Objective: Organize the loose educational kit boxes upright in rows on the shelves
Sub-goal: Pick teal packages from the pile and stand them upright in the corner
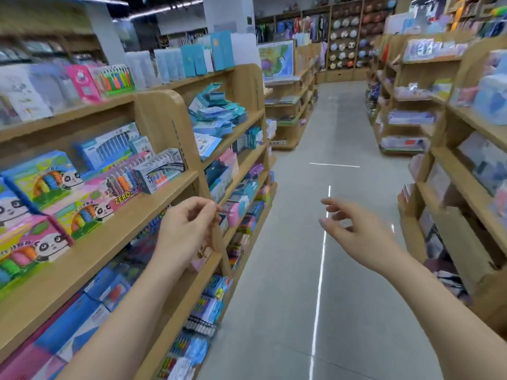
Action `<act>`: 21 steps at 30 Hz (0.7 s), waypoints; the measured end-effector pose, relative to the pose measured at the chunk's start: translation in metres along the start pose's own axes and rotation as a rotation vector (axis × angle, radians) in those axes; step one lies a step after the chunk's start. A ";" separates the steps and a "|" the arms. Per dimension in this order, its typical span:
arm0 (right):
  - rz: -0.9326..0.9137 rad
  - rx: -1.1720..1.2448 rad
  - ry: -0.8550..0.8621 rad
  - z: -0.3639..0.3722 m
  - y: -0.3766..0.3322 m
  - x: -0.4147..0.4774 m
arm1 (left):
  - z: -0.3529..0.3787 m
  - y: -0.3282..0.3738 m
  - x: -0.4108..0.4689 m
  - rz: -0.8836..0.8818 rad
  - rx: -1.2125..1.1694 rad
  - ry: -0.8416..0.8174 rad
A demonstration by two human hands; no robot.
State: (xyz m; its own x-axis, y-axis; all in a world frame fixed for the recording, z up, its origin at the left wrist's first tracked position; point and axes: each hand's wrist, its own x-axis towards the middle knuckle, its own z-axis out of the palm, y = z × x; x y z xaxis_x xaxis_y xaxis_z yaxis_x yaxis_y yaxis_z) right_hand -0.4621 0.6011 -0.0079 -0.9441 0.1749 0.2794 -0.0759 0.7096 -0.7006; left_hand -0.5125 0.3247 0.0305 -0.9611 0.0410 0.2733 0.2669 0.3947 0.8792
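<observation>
Lying jumbled ahead up-left, the blue boxes [216, 113] sat nearer the slack, empty left hand [189, 226] than the open right hand [354, 229].

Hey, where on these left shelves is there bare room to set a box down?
Bare strip: the front of the abacus box shelf, before the ZERO box and grey box, up to the end panel. Crowded: the teal box heap on the next unit's shelf.
</observation>
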 end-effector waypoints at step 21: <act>0.539 0.818 -0.253 0.108 0.125 0.565 | 0.160 -0.133 0.516 0.193 0.766 -0.096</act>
State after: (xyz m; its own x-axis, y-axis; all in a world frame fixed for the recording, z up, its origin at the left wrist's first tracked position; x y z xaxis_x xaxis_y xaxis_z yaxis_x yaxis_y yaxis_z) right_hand -1.0394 0.7150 -0.0088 -0.9505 0.1167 -0.2881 0.2740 -0.1233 -0.9538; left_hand -1.0556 0.4401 -0.0077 -0.9143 0.2377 0.3279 0.3387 0.8927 0.2972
